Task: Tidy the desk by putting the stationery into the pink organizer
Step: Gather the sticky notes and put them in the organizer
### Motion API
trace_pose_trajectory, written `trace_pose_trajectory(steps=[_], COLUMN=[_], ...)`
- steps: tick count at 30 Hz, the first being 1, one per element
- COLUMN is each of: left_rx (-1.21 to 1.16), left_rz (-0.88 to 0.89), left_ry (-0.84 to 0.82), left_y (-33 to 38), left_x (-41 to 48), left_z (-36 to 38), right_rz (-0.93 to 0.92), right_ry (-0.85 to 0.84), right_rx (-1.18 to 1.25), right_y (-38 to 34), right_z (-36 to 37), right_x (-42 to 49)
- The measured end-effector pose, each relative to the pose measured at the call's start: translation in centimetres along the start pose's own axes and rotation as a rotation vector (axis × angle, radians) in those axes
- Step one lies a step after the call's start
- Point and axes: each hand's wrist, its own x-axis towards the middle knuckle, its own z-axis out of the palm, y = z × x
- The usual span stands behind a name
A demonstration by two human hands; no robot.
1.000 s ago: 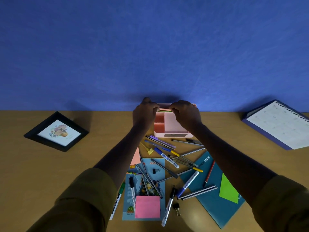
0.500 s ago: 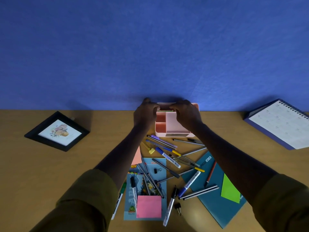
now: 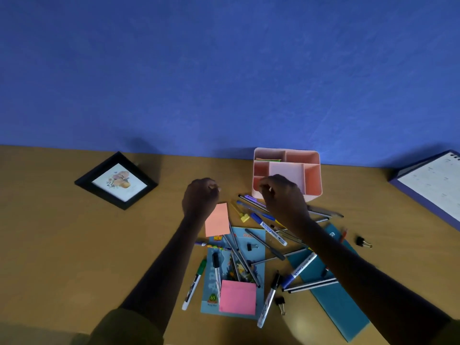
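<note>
The pink organizer (image 3: 313,181) stands at the back of the desk by the blue wall, with green sticky notes (image 3: 267,159) in its back left compartment. My right hand (image 3: 282,196) hovers just in front of the organizer's near left corner, fingers loosely curled, holding nothing. My left hand (image 3: 200,195) hangs further left above an orange sticky note (image 3: 217,220), also loosely curled and holding nothing. Several pens and markers (image 3: 272,230) lie scattered below my hands, with a pink sticky pad (image 3: 237,297) near the front.
A light blue booklet (image 3: 258,245) and a teal folder (image 3: 336,307) lie under the pens. Black binder clips (image 3: 362,242) sit among them. A framed picture (image 3: 117,181) lies at the left, a desk calendar (image 3: 433,185) at the far right.
Both hands have drawn back from the organizer's top toward me and let go of it. The green notes now show in the back left compartment. The view has shifted left.
</note>
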Motion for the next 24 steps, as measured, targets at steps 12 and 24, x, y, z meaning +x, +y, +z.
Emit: trace_pose_trajectory(steps=[12, 24], left_rx=[0.086, -0.09], left_rz=[-0.378, -0.435], left_ry=[-0.145, -0.128], left_y=[-6.8, -5.9], left_x=[-4.1, -4.1], left_z=[3.0, 3.4], right_rz=[0.07, 0.008], right_ry=[-0.384, -0.431], right_rx=[-0.048, -0.149], right_y=[-4.1, -5.0], right_z=[8.6, 8.8], right_x=[-6.4, -7.0])
